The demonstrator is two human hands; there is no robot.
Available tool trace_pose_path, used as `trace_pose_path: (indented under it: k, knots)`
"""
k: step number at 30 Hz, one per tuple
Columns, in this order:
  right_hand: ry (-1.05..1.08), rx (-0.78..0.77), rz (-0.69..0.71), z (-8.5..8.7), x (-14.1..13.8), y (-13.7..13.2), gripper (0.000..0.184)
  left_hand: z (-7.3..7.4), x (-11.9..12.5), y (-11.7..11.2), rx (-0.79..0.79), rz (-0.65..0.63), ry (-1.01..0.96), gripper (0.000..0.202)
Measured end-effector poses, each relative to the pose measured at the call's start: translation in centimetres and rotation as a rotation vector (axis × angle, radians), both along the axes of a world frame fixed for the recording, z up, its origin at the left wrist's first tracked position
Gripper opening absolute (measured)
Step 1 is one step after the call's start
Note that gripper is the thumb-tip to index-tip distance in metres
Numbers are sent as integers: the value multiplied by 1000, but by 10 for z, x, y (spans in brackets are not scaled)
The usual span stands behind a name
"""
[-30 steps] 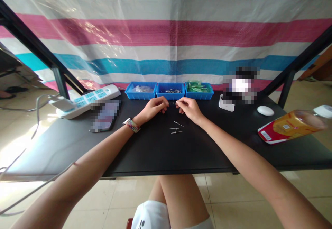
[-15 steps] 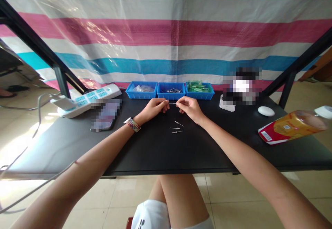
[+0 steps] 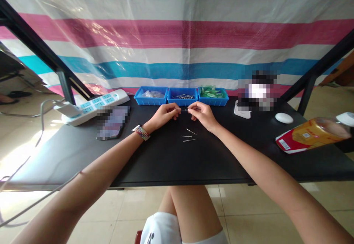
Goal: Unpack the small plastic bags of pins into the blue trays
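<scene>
A thin metal blind rivet (image 3: 184, 110) stretches level between my two hands, just above the black table. My left hand (image 3: 165, 115) pinches one end of it, and my right hand (image 3: 202, 115) pinches the other; the fingertips cover both ends. Closer to me lie three more blind rivets (image 3: 189, 140) on the tabletop. Behind my hands stand three blue bins in a row. The left bin (image 3: 151, 101) holds clear plastic bags, the middle bin (image 3: 182, 101) holds loose rivets, and the right bin (image 3: 213, 101) holds green packets.
On the left are a white power strip (image 3: 95, 105) with a plug and cables, and a phone (image 3: 113, 122). To the right are a white square case (image 3: 242, 110), a white oval object (image 3: 284, 118) and a drink bottle (image 3: 312, 133) lying tilted. A striped sheet (image 3: 155, 34) hangs behind.
Almost nothing differs. Both hands keep hold of the rivet in the same spot, with only a very slight shift of the fingers.
</scene>
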State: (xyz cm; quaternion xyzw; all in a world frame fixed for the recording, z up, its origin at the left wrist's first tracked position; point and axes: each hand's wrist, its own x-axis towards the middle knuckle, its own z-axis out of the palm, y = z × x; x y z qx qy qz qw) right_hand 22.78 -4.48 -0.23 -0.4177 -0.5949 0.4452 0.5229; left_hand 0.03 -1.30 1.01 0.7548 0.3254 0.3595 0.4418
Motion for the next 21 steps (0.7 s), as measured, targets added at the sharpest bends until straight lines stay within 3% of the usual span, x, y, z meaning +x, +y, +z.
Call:
trace_pose_path:
  k: [21]
  knots:
    - [-22,36,-37,3,-1,-4,25,3,3,-4,-5,55,70,53]
